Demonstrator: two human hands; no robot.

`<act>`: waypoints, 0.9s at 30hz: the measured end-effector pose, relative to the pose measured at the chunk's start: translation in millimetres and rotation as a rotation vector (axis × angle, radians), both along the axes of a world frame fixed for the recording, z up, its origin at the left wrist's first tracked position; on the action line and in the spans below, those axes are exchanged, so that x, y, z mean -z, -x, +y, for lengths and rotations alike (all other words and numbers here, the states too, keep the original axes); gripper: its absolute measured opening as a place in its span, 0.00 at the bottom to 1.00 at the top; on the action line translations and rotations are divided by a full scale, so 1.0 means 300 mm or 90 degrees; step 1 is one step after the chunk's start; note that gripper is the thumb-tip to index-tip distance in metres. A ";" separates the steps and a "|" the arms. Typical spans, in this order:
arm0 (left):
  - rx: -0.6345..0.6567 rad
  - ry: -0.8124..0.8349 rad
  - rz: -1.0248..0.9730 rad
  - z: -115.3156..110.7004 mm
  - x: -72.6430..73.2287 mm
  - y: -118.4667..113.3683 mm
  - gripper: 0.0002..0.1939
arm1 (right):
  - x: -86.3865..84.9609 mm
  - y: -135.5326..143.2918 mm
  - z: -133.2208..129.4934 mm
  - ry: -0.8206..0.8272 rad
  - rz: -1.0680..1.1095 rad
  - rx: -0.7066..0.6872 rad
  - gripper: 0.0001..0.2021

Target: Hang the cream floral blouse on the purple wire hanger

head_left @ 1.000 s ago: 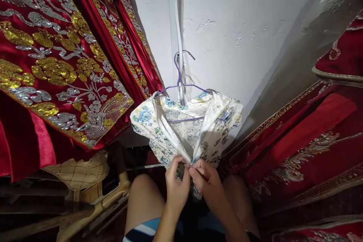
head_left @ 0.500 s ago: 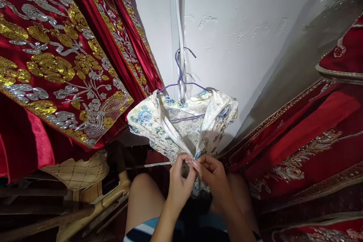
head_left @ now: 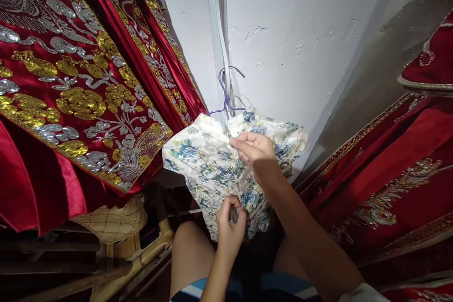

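We look down on a flowered garment hanging on a purple hanger in front of a white wall, both hands at work on its middle seam. By our reading, the step in hand is closing that seam, and it looks nearly complete: the two edges meet along most of its length, parting only near the collar. The next move, we judge, calls for a light upward pull at the top while the cloth is kept taut from below, with care that no fabric catches.

Our right hand grips the seam just below the collar, thumb and forefinger pressed together, the other fingers curled; whether a zip pull sits between the tips, we cannot tell. Our left hand is lower down, thumb and forefinger bent into a ring and closed on the cloth beside the seam.

Red embroidered clothes hang at left, another red garment fills the right side, and a padded chair stands at lower left.
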State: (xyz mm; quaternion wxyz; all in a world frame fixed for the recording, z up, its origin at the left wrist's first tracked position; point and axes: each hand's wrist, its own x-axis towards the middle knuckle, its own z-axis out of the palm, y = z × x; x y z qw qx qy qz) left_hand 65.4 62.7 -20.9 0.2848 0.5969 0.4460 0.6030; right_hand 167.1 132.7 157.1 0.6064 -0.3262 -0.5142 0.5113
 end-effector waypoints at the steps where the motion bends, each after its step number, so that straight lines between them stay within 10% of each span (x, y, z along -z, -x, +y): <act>1: 0.003 0.002 0.009 -0.001 0.009 -0.002 0.05 | -0.019 0.002 0.007 -0.020 0.008 0.000 0.12; 8: 0.077 0.031 0.096 0.007 -0.036 0.029 0.04 | -0.016 -0.023 -0.010 -0.011 -0.018 0.021 0.14; 19: -0.076 -0.338 0.321 0.210 -0.603 0.105 0.07 | -0.019 -0.047 -0.046 -0.042 -0.046 0.021 0.12; 23: -0.132 -0.385 0.329 0.211 -0.646 0.096 0.07 | 0.046 -0.040 0.013 -0.037 -0.069 0.007 0.11; 27: -0.284 -0.343 0.124 0.236 -0.636 0.246 0.08 | 0.167 -0.055 0.029 -0.006 -0.163 0.005 0.12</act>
